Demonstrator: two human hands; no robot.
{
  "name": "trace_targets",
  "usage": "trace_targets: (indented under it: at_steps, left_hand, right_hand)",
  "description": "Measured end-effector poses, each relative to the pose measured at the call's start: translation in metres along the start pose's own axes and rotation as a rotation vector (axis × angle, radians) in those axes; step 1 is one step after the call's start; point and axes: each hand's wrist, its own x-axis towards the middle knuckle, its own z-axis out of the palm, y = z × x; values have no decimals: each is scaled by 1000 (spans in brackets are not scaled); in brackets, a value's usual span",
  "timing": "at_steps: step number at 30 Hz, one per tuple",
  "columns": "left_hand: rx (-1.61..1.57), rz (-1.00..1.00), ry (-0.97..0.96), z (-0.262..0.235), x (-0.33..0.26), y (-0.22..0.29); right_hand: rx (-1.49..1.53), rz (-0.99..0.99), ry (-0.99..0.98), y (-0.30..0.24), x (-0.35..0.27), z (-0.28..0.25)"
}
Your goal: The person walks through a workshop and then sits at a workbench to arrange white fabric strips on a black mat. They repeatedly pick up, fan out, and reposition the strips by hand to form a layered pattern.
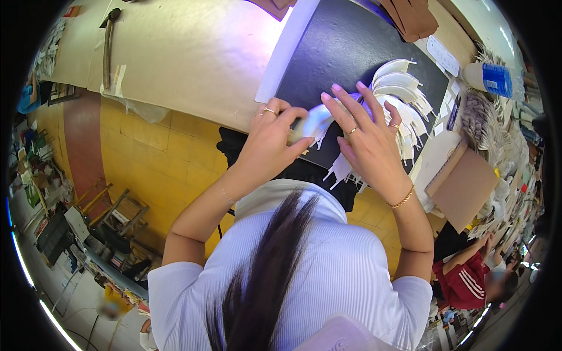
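Note:
At the near edge of a black board point(328, 52), my left hand point(272, 134) is closed, thumb and index finger pinching the left end of a curved white piece point(318, 121). My right hand point(370, 136) hovers over or rests on its other end, fingers stretched and spread; whether the fingertips touch it I cannot tell. Beside and beyond that hand, several more curved white pieces point(404, 88) lie fanned out, overlapping, with narrow tabs at their ends. Other white strips point(341, 169) stick out under my right wrist. Bluish light falls on the work.
A hammer point(108, 50) lies on the pale table point(193, 52) at left. Brown pieces point(413, 17) sit at the board's far edge. To the right are a blue-labelled bottle point(489, 79), a pen point(453, 116), cardboard point(465, 181) and heaped bundles. Another person in red point(462, 284) is at lower right.

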Motion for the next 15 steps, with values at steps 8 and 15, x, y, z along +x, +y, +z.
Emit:
trace_targets:
  at_steps: [8,15]
  left_hand:
    - [-489,1,-229,0,-12,4]
    - [-351,73,-248,-3,-22,13]
  right_hand:
    - [11,-69,-19,7,-1,-1]
    - [53,-107,21,12,-3,3]
